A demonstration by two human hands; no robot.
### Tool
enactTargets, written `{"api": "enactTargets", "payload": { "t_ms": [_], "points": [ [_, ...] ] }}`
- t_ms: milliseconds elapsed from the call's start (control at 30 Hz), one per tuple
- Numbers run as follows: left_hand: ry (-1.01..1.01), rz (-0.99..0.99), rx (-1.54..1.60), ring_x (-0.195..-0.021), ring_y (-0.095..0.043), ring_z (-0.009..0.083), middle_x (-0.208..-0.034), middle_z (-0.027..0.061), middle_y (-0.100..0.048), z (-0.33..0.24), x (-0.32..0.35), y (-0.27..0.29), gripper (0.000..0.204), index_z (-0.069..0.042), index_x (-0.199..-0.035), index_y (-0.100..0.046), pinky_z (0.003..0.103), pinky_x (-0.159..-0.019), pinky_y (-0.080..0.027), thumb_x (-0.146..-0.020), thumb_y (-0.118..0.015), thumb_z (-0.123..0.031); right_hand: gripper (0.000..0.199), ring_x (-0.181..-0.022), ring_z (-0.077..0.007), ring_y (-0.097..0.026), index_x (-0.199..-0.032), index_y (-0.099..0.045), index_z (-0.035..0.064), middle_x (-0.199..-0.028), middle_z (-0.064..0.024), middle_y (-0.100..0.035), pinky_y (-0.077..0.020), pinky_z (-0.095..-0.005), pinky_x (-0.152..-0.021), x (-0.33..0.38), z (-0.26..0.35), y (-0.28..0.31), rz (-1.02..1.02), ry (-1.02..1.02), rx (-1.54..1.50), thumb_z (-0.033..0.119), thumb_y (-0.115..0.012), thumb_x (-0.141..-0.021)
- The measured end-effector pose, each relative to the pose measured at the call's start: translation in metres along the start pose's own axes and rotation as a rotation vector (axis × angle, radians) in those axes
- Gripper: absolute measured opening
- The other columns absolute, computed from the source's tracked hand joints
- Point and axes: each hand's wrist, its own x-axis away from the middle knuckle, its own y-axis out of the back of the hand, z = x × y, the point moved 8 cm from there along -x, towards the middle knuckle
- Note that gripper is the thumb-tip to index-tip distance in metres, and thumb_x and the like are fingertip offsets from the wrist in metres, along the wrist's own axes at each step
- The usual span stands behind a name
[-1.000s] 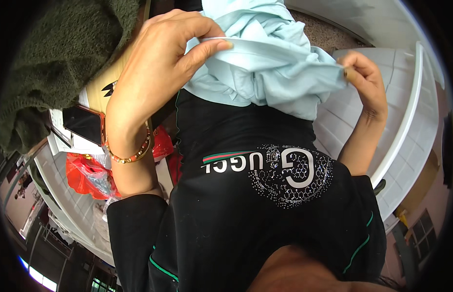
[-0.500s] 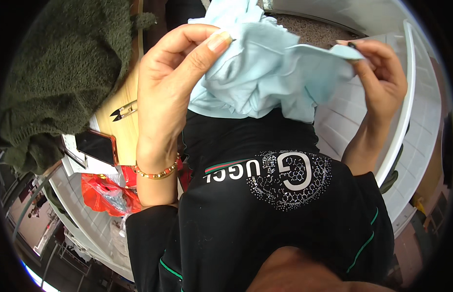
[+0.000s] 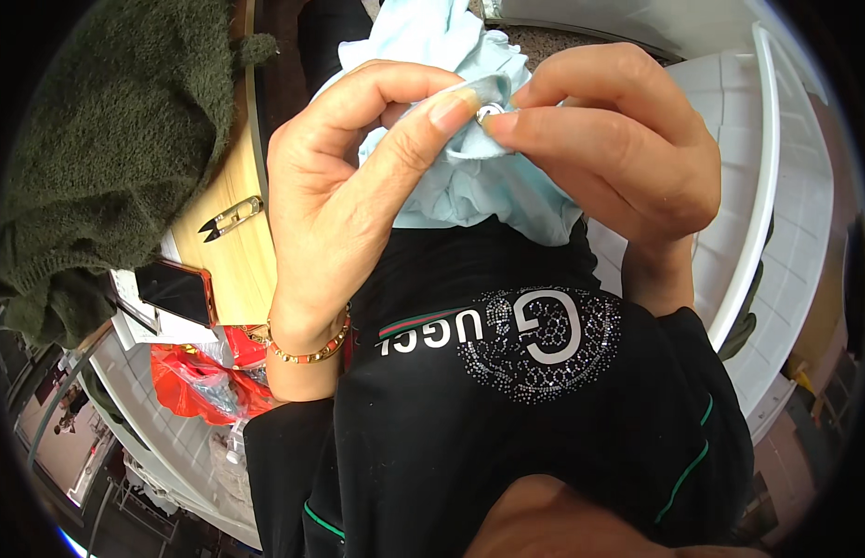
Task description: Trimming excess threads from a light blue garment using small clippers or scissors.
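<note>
A light blue cloth garment lies bunched over my lap, its far end running up between my hands. My left hand pinches a folded edge of it between thumb and forefinger. Close against that thumb, the thumb and forefinger of my right hand are pressed together at the same fold. Between the two sets of fingertips shows a small round whitish button, partly covered by the fingers. Whether my right fingertips grip the button alone or cloth with it is hidden.
On the wooden table at left are thread snips, a dark phone in a red case and white papers. A dark green knitted garment covers the far left. Below it hangs a red plastic bag. A white bin wall curves along the right.
My right hand has come in from the far right to meet my left fingertips. The stretched cloth edge is now folded between them, and a whitish button shows there.
</note>
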Motion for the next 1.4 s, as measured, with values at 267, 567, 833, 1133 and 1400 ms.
{"api": "enactTargets", "payload": {
  "t_ms": [267,567,833,1133,1400],
  "points": [
    [-0.149,-0.066,-0.119,-0.102,-0.062,0.0154,-0.113,0.0116,-0.067,0.001,0.007,0.003,0.024,0.007,-0.111,-0.067,0.028,-0.092,-0.047,-0.087,-0.070,0.006,0.025,-0.071,-0.0124,-0.061,-0.094,-0.075,0.0013,-0.090,-0.0104,-0.066,-0.0463,-0.0202,-0.058,0.002,-0.013,-0.010,-0.046,-0.037,-0.033,-0.006,-0.080,-0.070],
    [-0.340,-0.112,-0.277,-0.097,-0.065,0.0183,-0.105,0.0136,-0.069,-0.003,0.011,0.012,0.026,0.007,-0.107,-0.068,0.028,-0.089,-0.049,-0.081,-0.073,0.011,0.042,-0.077,-0.0126,-0.063,-0.114,-0.069,-0.0048,-0.111,-0.0149,-0.070,-0.0502,-0.0216,-0.061,0.010,-0.037,-0.034,0.027,-0.583,-0.426,-0.012,-0.070,-0.073],
    [-0.432,-0.106,-0.325,-0.097,-0.066,0.0203,-0.101,0.0144,-0.071,-0.007,0.012,0.012,0.023,0.006,-0.101,-0.068,0.029,-0.088,-0.050,-0.080,-0.072,0.014,0.027,-0.080,-0.0129,-0.063,-0.096,-0.066,-0.0034,-0.095,-0.0111,-0.067,-0.0541,-0.0227,-0.067,0.011,-0.044,-0.036,0.092,-0.385,-0.415,-0.013,-0.073,-0.072],
    [-0.559,-0.209,-0.604,-0.080,-0.066,0.0185,-0.092,0.0111,-0.072,-0.016,0.015,0.006,0.027,0.001,-0.098,-0.069,0.028,-0.073,-0.051,-0.075,-0.075,0.012,0.027,-0.075,-0.0147,-0.062,-0.087,-0.065,-0.0020,-0.084,-0.0105,-0.064,-0.0486,-0.0225,-0.061,-0.001,-0.027,-0.033,0.035,-0.234,-0.230,-0.015,-0.072,-0.065],
    [-0.829,-0.246,-0.962,-0.073,-0.063,0.0171,-0.093,0.0038,-0.073,-0.020,0.031,-0.005,0.040,-0.009,-0.104,-0.067,0.030,-0.070,-0.044,-0.070,-0.077,0.008,0.028,-0.076,-0.0170,-0.063,-0.088,-0.066,-0.0034,-0.085,-0.0120,-0.065,-0.0480,-0.0242,-0.061,0.007,-0.026,-0.025,-0.008,-0.166,-0.193,-0.017,-0.071,-0.064]
  ]
}}
